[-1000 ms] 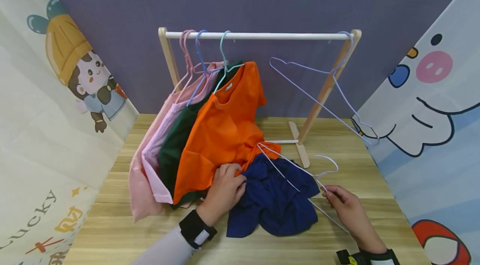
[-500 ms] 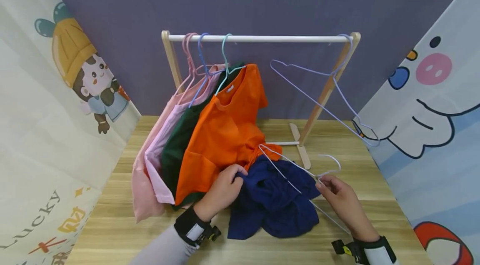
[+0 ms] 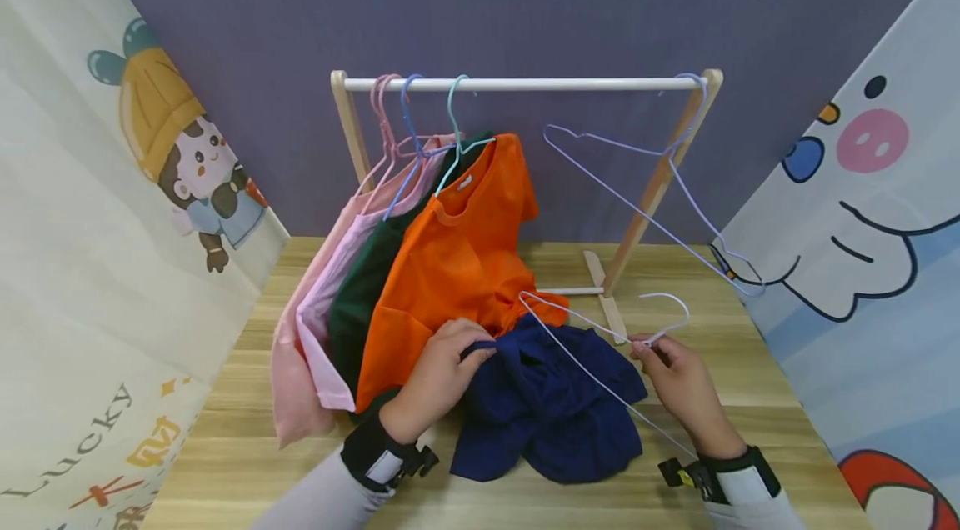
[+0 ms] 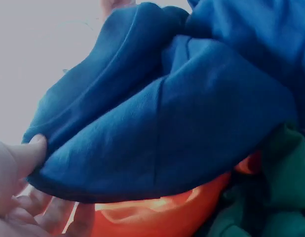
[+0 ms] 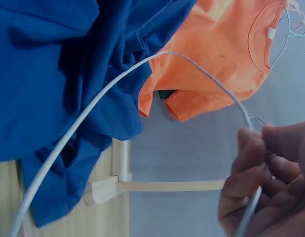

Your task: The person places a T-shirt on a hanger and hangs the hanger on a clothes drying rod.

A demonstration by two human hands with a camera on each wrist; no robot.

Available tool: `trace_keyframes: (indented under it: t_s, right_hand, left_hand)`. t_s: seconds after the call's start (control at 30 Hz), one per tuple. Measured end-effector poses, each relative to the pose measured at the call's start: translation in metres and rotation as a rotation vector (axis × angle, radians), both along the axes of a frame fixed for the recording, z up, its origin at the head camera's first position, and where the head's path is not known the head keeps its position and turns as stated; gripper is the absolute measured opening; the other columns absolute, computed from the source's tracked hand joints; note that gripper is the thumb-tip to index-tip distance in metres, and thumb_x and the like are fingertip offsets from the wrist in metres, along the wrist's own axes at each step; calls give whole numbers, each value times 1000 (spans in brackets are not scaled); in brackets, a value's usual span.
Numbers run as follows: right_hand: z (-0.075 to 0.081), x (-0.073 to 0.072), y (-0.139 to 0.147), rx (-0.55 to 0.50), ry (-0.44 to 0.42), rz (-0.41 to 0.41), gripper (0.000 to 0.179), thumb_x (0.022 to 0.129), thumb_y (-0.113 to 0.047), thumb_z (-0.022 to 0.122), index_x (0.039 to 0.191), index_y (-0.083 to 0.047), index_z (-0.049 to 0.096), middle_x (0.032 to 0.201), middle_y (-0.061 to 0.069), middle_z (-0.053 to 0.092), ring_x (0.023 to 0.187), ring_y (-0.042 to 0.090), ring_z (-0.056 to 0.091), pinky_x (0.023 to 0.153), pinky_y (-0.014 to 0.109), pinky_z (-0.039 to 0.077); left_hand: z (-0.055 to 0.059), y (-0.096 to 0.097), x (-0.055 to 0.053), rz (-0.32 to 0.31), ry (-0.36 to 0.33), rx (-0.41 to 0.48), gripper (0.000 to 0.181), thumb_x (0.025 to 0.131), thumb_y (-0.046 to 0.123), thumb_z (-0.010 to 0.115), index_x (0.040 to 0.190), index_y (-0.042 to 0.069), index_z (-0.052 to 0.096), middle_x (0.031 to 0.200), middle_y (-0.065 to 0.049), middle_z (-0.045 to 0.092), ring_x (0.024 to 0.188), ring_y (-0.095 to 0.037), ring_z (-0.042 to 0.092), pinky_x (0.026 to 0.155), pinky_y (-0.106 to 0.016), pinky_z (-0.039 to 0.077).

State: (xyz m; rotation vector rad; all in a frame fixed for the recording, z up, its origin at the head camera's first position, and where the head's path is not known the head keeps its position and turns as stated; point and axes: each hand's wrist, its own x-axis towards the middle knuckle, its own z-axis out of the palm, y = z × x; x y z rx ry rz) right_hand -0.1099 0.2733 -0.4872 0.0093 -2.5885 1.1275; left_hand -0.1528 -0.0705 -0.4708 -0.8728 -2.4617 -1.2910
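My left hand (image 3: 442, 380) pinches the edge of a crumpled navy garment (image 3: 555, 438); the left wrist view shows the thumb (image 4: 38, 145) over the cloth and fingers beneath it. The garment's opening gapes slightly there, and most of it lies on the table. In my right hand (image 3: 682, 392) is a pale wire hanger (image 5: 168, 52), gripped just below its hook. One end of the hanger overlaps the navy cloth in the head view. Close behind my left hand hangs an orange T-shirt (image 3: 465, 255).
A small clothes rack with a white rail (image 3: 570, 84) stands at the back. Left of the T-shirt hang dark green (image 3: 352, 292), lilac (image 3: 318, 347) and pink (image 3: 292, 397) garments. A bare lavender hanger (image 3: 600, 176) hangs at the rail's right end. Patterned curtains flank the wooden table (image 3: 225, 430).
My left hand has shifted from the orange shirt's hem onto the navy garment's edge and lifts it slightly. My right hand has moved up the hanger toward its hook.
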Motion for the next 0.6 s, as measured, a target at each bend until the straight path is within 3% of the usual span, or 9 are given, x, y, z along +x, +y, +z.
trace_keyframes:
  t_s: [0.17,0.37,0.5,0.6]
  right_hand:
    - [16,11,9,-14,26,-25,19,95,-20,52,96,-9,67,88,1,68,73,8,55,59,18,45]
    - [46,35,23,-103,104,84,12,92,-3,52,92,1,64,88,-14,64,80,8,56,63,14,44]
    - [57,48,28,-44,137,122,13,88,2,56,86,-6,66,91,-18,64,83,8,57,64,13,45]
    - [58,50,26,-6,160,163,17,85,4,59,85,-11,66,93,-14,66,83,9,57,63,14,44]
  left_hand:
    - [4,-2,-1,36,-70,84,11,87,30,64,97,25,67,92,7,65,85,-4,55,77,-30,53]
    - [9,-4,-4,52,-82,101,12,88,31,62,97,24,66,93,7,65,87,-5,55,81,-32,52]
    - [12,-5,-5,50,-80,103,13,88,32,62,97,24,66,93,7,65,88,-6,55,81,-32,52]
    - [14,-4,-4,41,-73,96,13,87,32,63,97,25,67,93,8,65,87,-4,55,79,-32,52]
